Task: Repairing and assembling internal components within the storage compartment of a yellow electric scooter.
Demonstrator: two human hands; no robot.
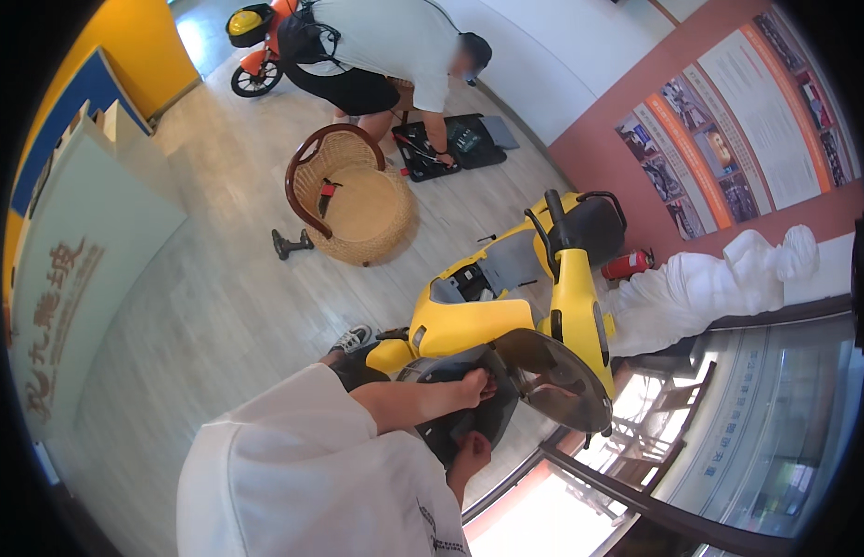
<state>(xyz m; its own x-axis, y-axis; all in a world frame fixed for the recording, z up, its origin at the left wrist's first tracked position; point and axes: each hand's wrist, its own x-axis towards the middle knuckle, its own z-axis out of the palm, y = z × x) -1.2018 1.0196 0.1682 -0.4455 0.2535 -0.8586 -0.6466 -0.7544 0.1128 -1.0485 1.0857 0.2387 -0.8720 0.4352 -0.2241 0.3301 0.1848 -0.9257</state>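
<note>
Head view: both hands, left hand and right hand, grip the dark wheel of the yellow scooter, wicker chair behind.

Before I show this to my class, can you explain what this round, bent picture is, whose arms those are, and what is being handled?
It comes from a wide fisheye camera worn on a person's head, looking down, so straight edges curve. The arms from the lower edge are the wearer's own. The left hand and right hand both touch a dark rounded helmet with a tinted visor, beside a yellow electric scooter. On the pale wooden floor stands a woven wicker chair. Farther off, another person bends over an open black tool case.
</note>
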